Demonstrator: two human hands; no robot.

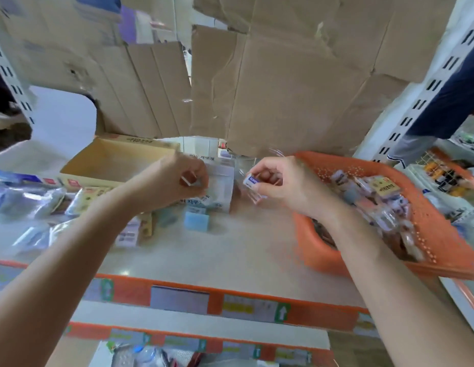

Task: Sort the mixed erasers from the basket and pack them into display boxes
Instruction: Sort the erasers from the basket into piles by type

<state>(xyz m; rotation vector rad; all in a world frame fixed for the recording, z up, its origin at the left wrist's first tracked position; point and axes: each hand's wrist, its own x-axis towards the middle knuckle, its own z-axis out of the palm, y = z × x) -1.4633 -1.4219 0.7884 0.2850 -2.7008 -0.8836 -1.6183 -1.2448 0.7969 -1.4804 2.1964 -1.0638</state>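
Stretched in from 7 o'clock, the left hand point(177, 178): forearm bare, wrist bent, fingers curled inward. Thumb and forefinger closed on a thin white strip point(186, 181) right against the display box point(221, 181); too blurred to tell flap from eraser. Stretched in from 5 o'clock, the right hand point(278, 181): knuckles raised, fingers arched toward the left. Thumb and fingertips clamped on a small eraser point(251, 181), held in the air just at 3 o'clock of the display box and at 9 o'clock of the basket point(442, 247).

White eraser in a blue sleeve with pale lettering, seemingly in clear wrap. Pale blue-and-white display box standing near the shelf's middle, Korean print on its near face. Orange perforated plastic basket at 3 o'clock, heaped with mixed erasers point(376, 197) in small wrapped packs, pale and pinkish, blurred.

At 10 o'clock of the display box, an open cardboard box point(111, 160), tan inside, red-and-white print on its near wall. At 6 o'clock of the display box, a light blue block point(196, 221) lying on the shelf; at 7 o'clock, a few small packs point(129, 234). Far out at 9 o'clock, clear plastic bags point(31, 202).

Off-white shelf point(230, 250), fronted by an orange price strip point(230, 290) with labels. Creased cardboard sheets point(283, 88) hanging at 12 o'clock. White slotted upright point(421, 102) at 2 o'clock, and behind it a person point(447, 102) in dark blue and grey clothing.
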